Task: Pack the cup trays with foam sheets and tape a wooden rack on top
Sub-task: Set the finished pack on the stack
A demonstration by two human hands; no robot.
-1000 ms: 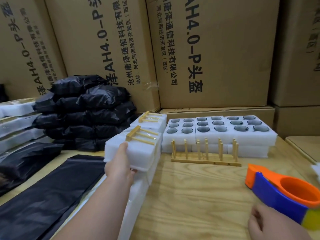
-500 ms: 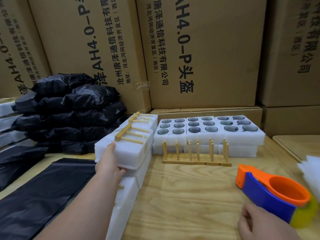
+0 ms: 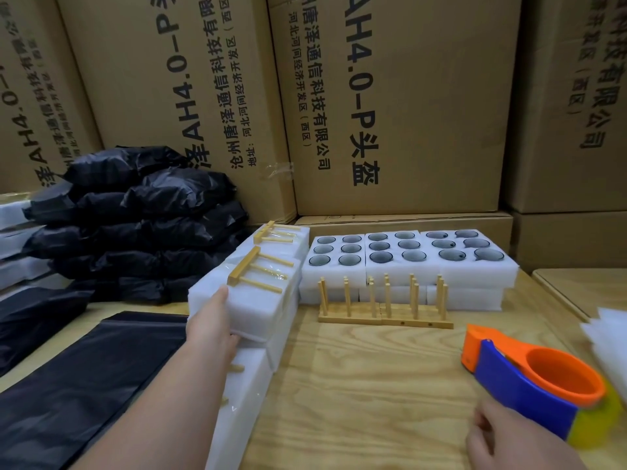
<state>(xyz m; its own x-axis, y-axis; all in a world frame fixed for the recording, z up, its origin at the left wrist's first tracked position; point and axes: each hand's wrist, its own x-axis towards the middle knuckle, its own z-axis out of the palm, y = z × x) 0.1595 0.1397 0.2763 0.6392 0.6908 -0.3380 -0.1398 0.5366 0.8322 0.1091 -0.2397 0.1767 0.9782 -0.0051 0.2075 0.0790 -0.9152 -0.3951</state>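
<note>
Right hand (image 3: 519, 439) nearest, fingers on tape dispenser (image 3: 529, 378), grip unclear. Left hand (image 3: 212, 325) grips finished pack (image 3: 251, 296), rack (image 3: 259, 271) taped on top, perched on another: may slide off. Beyond, loose rack (image 3: 383, 305) before 3 cup trays (image 3: 407, 259).

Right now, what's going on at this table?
A person is packing cups in foam. The left hand grips the near end of a finished foam pack with a wooden rack taped on top, set on other packs at the table's left. The right hand holds a tape dispenser on the table. Behind, open cup trays are still uncovered, and two racks stand in front of them.
</note>
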